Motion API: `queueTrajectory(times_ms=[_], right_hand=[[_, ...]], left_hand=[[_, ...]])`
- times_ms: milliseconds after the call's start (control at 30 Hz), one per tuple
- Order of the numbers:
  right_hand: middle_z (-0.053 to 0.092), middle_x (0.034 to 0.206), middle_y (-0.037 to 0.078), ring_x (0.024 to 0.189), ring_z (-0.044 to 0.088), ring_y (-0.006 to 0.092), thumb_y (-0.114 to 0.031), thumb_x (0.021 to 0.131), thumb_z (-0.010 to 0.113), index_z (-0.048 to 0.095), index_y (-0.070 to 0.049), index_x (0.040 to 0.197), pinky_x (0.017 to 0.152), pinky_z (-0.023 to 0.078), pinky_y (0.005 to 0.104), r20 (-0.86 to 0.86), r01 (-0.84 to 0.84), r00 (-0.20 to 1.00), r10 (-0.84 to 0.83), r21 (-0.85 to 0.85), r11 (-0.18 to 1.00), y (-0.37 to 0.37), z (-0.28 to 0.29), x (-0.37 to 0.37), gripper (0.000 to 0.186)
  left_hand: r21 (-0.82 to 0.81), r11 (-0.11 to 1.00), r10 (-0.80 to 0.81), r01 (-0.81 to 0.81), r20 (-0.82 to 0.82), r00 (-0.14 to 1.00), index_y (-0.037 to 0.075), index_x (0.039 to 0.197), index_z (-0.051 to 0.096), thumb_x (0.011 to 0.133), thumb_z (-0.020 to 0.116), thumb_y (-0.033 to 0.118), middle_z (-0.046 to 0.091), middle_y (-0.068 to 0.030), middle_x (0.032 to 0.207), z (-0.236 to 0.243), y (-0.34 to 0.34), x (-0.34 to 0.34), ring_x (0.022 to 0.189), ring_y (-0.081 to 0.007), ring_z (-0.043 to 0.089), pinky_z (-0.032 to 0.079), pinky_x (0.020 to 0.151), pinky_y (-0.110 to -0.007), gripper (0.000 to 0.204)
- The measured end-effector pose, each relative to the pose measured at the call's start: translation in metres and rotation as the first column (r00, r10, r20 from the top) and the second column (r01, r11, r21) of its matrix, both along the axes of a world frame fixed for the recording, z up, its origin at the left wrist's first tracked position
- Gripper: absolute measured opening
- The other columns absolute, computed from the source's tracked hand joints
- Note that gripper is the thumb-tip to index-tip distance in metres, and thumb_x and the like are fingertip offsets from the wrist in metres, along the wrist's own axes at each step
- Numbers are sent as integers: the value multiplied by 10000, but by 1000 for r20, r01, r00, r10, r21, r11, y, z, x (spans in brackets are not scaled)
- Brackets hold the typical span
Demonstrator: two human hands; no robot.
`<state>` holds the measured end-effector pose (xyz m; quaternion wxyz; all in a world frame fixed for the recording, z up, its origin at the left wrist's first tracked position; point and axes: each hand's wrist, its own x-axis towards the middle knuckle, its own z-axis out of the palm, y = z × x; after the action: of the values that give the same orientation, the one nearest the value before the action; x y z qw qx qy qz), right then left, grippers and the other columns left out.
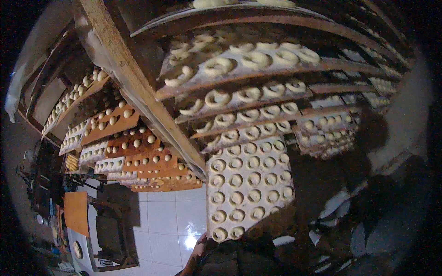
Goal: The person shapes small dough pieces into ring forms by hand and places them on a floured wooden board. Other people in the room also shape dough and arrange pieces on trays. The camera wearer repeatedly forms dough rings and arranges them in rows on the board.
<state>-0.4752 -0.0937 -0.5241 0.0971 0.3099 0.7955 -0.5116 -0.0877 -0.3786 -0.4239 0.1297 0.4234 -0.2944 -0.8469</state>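
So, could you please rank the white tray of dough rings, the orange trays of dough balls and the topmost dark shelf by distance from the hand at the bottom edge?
1. White tray of dough rings: just above the hand, by its lower corner.
2. Orange trays of dough balls: up-left, across the tiled gap.
3. Topmost dark shelf: farthest, at the top.

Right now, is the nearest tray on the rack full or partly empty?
Full: the nearest tray carries rows of dough rings across its visible surface. Its lower right corner is in shadow.

matt floury dough rings (248, 181) on a dusty wooden board (212, 216), rough wooden rack post (138, 83), glossy white floor tiles (165, 221).
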Motion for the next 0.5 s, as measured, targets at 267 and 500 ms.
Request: queueTrajectory(times_ms=[267, 500], right_hand=[[636, 1005, 189, 880, 602, 351, -531, 791, 481, 594, 5, 1124, 752, 476, 442, 1, -118, 993, 118, 21, 993, -75, 2, -65, 641], [637, 1006, 176, 868, 604, 337, -494, 793, 493, 594, 3, 1120, 747, 479, 430, -10, -264, 964, 264, -11, 964, -176, 14, -140, 604]], left_hand=[[-612, 652, -255, 447, 378, 890, 44, 1272, 453, 907, 539, 110, 564, -63, 1168, -5, -70, -89, 1059, -187, 547, 445, 930, -333, 380], [-321, 947, -2, -9, -34, 999, 14, 1265, 474, 840, 447, -19, 577, -84, 1130, -25, -153, -170, 1025, -184, 563, 450, 930, -325, 427]])
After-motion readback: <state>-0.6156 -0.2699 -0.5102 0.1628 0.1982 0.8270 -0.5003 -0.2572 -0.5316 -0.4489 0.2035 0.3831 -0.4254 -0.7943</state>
